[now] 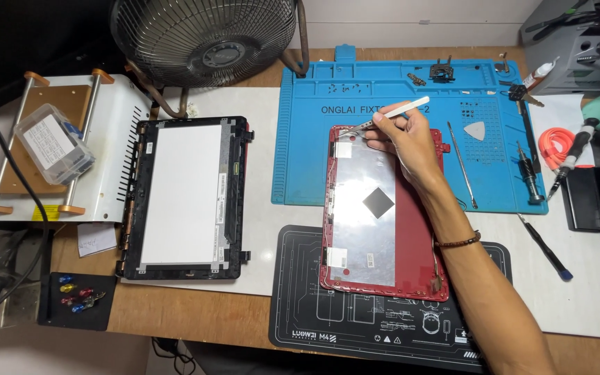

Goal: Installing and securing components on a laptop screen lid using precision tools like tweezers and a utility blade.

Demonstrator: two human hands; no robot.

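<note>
Your right hand (405, 142) pinched white-handled tweezers (392, 115), tips at the top-left corner of the red laptop lid (421, 236) lying beneath your wrist on the bench (196, 316). You appeared to be picking something from that corner; steady, light pressure seemed called for. Left of your hand lay the detached screen panel (183, 196); your left hand was unseen.

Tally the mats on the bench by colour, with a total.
Blue repair mat: 1
Black printed mat: 1
White mat: 1
Total: 3
The right hand holds tweezers over a red laptop lid that spans the blue and black mats.
</note>
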